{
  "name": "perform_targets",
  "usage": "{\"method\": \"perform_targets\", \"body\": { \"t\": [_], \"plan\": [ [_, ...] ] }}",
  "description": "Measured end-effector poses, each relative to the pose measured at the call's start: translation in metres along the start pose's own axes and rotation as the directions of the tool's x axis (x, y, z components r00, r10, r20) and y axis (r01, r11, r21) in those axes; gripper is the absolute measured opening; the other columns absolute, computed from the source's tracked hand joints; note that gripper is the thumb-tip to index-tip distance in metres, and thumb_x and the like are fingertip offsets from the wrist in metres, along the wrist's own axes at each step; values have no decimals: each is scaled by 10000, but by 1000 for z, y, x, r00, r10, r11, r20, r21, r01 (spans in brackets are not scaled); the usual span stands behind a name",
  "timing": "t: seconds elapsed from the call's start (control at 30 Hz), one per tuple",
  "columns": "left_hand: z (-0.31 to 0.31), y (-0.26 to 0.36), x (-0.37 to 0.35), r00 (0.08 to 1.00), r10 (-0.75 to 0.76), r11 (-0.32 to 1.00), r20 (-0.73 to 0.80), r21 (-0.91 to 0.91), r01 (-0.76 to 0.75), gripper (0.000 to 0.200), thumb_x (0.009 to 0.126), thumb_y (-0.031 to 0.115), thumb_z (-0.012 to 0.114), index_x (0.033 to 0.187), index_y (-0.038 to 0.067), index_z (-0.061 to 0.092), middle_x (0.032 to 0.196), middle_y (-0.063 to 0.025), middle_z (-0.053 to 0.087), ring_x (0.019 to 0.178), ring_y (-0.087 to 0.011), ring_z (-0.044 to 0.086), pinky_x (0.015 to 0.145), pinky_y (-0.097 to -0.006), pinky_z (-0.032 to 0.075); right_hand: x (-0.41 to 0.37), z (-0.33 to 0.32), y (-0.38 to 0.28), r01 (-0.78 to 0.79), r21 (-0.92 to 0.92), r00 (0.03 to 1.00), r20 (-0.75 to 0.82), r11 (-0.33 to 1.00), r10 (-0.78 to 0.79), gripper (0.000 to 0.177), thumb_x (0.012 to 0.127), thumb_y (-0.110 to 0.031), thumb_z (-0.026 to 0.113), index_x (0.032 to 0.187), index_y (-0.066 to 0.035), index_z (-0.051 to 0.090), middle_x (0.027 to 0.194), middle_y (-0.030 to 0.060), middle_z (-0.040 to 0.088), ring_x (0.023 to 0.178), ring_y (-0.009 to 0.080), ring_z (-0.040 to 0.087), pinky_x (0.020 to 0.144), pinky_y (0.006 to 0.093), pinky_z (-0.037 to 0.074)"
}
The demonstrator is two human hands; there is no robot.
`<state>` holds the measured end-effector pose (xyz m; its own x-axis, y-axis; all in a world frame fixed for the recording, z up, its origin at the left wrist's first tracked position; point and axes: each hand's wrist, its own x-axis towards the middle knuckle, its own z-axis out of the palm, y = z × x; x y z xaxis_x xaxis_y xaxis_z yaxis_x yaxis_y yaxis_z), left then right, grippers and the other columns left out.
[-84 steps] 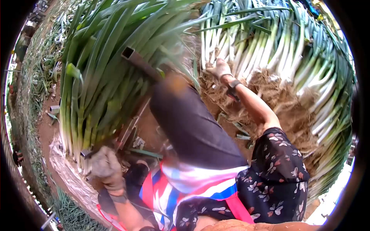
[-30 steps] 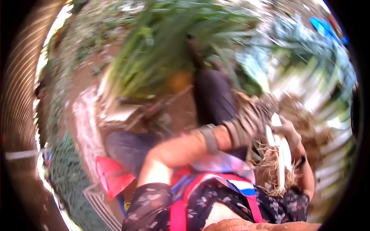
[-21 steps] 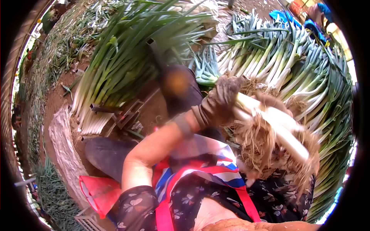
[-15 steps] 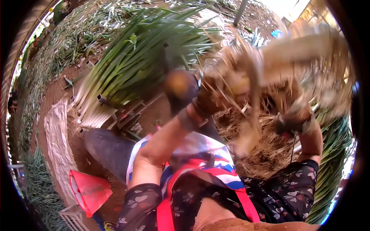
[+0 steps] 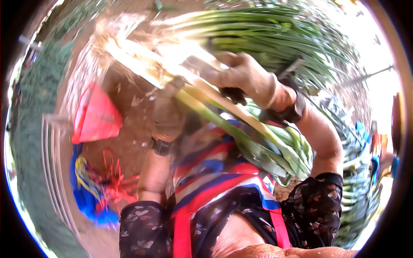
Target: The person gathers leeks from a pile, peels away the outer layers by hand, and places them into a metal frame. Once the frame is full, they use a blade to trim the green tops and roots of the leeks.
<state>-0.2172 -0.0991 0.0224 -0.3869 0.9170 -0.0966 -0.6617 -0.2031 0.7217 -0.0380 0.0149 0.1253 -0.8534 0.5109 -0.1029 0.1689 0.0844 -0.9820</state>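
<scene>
My left hand (image 5: 169, 109), in a dirty glove, is closed round the pale stalks of a few long green onions (image 5: 142, 62). Their roots point to the upper left, and the green leaves hang down to the right over my striped apron. My right hand (image 5: 247, 79), also gloved, has its fingers bent over the same stalks a little to the right. Motion blur and glare hide part of its grip. Just beyond my hands lies a large pile of green onions (image 5: 258, 32), leaves to the right.
A red cone-shaped object (image 5: 98, 114) stands at the left, above blue, yellow and red strings (image 5: 99, 189). Pale woven sheeting (image 5: 81, 77) lies on the soil. More leafy green onions (image 5: 355, 206) are at the right.
The view has swung to the right. The blurred dry, root-like material at my hands is no longer there; both hands are now at pale stalks in front of my chest.
</scene>
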Motion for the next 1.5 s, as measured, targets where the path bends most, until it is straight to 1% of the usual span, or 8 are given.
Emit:
{"method": "perform_targets", "body": {
  "t": [0.17, 0.3, 0.6, 0.77, 0.97, 1.17, 1.33, 1.5],
  "plan": [
    [-62, -16, -47, 987, -20, 1000, -157, 4, 21, 278, 895, 148, 675, 1132, 21, 603, 994, -70, 638, 948, -190, 619, 898, -355, 507, 0, -12, 100, 266, -289, 952, 230, 920, -203, 228, 978, -162, 549, 1041, 35, 644, 791, 27, 569, 519, 52, 494, 446, 214, 350],
    [-153, -33, -65, 990, 68, 510, -124, 857, 72, 220, 895, 178, 699, 1063, 49, 637, 919, -23, 635, 799, -126, 582, 713, -281, 465, -10, -1, 57, -485, 110, 875, 62, 868, 481, 394, 938, -332, 618, 1145, 0, 661, 623, -10, 532, 482, 33, 475, 413, 219, 317],
    [-151, -10, -88, 991, -41, 313, -130, 940, 136, 300, 929, 200, 642, 1157, 6, 625, 932, -67, 653, 864, -182, 646, 768, -282, 525, -21, 13, 74, -136, -949, 987, -107, 283, 118, 189, 770, -185, 697, 890, -39, 682, 766, 169, 628, 759, 411, 621, 676, 464, 502],
    [-176, -23, -85, 871, -484, 875, -82, -37, 483, 224, 951, 66, 571, 1146, -41, 589, 934, -128, 659, 798, -179, 649, 631, -259, 513, -24, 0, 81, -40, -867, 998, -16, 496, 53, 199, 752, -111, 729, 902, 3, 665, 835, 170, 605, 771, 360, 599, 709, 409, 494],
    [-59, 9, -80, 966, -135, 991, -222, -43, 128, 199, 948, 104, 607, 1134, 34, 596, 932, -87, 658, 765, -164, 634, 624, -275, 517, -19, 26, 32, 116, -585, 993, 91, 803, -77, 141, 810, -31, 693, 922, 43, 647, 870, 188, 636, 744, 319, 616, 686, 369, 500],
    [-10, 15, -52, 989, 142, 984, 37, 108, -145, 346, 956, 212, 617, 1230, 11, 555, 1106, -149, 640, 1018, -254, 637, 914, -371, 526, 1, 50, 46, 394, -646, 917, 230, 654, -326, 150, 869, -186, 650, 820, -44, 646, 689, 103, 614, 619, 251, 641, 598, 365, 539],
    [19, 23, -36, 984, 98, 992, 150, -92, -84, 369, 942, 266, 613, 1196, 5, 555, 1001, -123, 586, 960, -245, 565, 928, -403, 472, -36, 57, 23, 82, -571, 995, 1, 817, -99, 517, 737, -314, 797, 1090, -6, 577, 863, 211, 645, 792, 382, 656, 723, 444, 529],
    [24, 57, -21, 959, 242, 969, 149, -93, -230, 272, 923, 203, 584, 1104, 5, 542, 966, -105, 549, 951, -237, 538, 926, -395, 458, -118, 38, 50, -218, -858, 969, -246, 465, 1, 816, 618, -205, 809, 1304, 32, 435, 1020, 185, 593, 925, 385, 592, 823, 463, 475]
  ]
}}
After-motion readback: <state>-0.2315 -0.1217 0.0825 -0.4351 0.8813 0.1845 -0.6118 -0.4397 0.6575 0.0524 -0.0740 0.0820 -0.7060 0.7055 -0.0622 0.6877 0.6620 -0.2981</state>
